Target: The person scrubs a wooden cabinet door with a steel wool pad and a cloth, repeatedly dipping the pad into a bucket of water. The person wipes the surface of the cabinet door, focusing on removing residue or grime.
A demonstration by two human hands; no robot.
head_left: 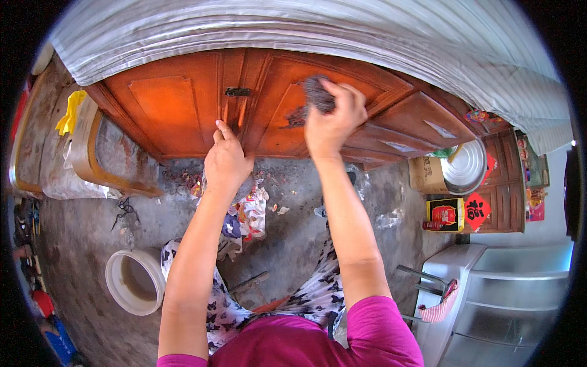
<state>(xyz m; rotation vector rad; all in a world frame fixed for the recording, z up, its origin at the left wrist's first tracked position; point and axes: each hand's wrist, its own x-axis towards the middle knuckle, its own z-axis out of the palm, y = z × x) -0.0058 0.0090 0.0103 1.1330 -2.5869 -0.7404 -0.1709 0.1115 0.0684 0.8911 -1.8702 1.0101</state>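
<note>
A wooden cabinet (pixel 160 104) with orange-brown panelled doors stands in front of me. My right hand (pixel 340 116) grips a dark grey, wadded scrubbing cloth (pixel 319 94) against the right door panel (pixel 282 85); both are a little blurred. Below the wad, a dark smudged patch (pixel 296 116) marks the panel. My left hand (pixel 227 160) is at the lower part of the left door's inner edge, index finger stretched up onto the wood and thumb apart. Its other fingers are partly hidden, and I see nothing held in it. A dark metal latch (pixel 237 92) sits above that hand.
A pale cloth (pixel 244 27) drapes over the cabinet top. Scraps and crumpled packaging (pixel 254 211) lie on the concrete floor between my feet. A white bucket (pixel 136 282) of murky water stands left, beside a wooden-armed seat (pixel 92 147). Boxes (pixel 445 214) and a metal-framed chair (pixel 422 278) are right.
</note>
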